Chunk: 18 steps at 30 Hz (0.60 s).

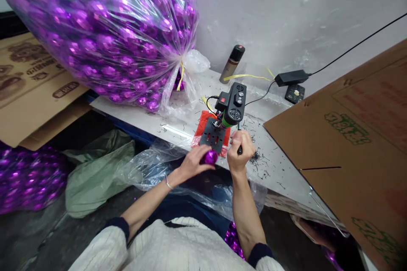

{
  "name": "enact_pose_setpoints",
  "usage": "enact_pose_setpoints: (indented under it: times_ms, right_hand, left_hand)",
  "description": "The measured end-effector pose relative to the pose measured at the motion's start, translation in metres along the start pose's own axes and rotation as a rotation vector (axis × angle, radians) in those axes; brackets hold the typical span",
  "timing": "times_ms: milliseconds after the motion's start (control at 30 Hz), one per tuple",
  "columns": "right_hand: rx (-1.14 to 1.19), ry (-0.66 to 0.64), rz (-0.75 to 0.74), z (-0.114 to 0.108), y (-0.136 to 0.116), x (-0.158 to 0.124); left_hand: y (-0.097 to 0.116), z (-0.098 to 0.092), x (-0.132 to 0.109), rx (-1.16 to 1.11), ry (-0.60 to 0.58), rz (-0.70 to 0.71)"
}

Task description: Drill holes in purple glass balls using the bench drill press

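Tabletop, purple ball in left hand

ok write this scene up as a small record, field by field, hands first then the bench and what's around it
left hand: holds a shiny purple ball
right hand: fist closed around a lever
machine: black, red sheet under its base
bench: pale top, strewn with thin dark bits
bag: clear, tied, full of purple balls
can: black cap, near the wall
adapter: black, cabled
carton: brown, at right
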State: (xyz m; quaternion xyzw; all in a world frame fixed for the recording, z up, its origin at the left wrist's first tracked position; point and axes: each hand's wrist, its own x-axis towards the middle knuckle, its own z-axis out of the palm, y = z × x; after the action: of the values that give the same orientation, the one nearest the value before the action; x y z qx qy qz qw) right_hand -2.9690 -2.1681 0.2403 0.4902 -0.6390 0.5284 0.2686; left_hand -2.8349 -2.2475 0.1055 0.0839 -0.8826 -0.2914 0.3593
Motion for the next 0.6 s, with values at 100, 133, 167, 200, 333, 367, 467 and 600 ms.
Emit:
enact_pose_setpoints:
  times_ms: [100,133,167,200,333,367,467,600]
  right_hand:
    - [-0.006,-0.013,-0.024,0.0,0.0,0.0]
    - [-0.007,-0.015,-0.029,0.0,0.0,0.0]
    - [-0.008,-0.016,-0.031,0.0,0.0,0.0]
    - [-0.009,-0.015,-0.032,0.0,0.0,-0.001]
    - [-0.02,-0.017,-0.037,0.0,-0.001,-0.001]
    - [-0.02,-0.02,-0.039,-0.001,-0.002,-0.001]
    - [-0.017,-0.025,-0.045,-0.001,-0.003,-0.001]
    - [-0.023,-0.032,-0.049,-0.002,-0.004,-0.002]
  left_hand:
    - [0.01,0.014,-0.041,0.118,-0.287,0.077]
    - [0.012,0.017,-0.049,0.158,-0.315,0.058]
    - [0.012,0.019,-0.052,0.175,-0.312,0.039]
    - [0.011,0.017,-0.048,0.166,-0.28,0.028]
    - [-0.015,-0.022,0.031,0.08,0.046,-0.023]
    - [-0.028,-0.038,0.061,0.106,0.156,-0.1]
    - [-0.079,-0.084,0.148,0.265,0.213,-0.409]
    - [-0.145,-0.114,0.225,0.444,0.023,-0.719]
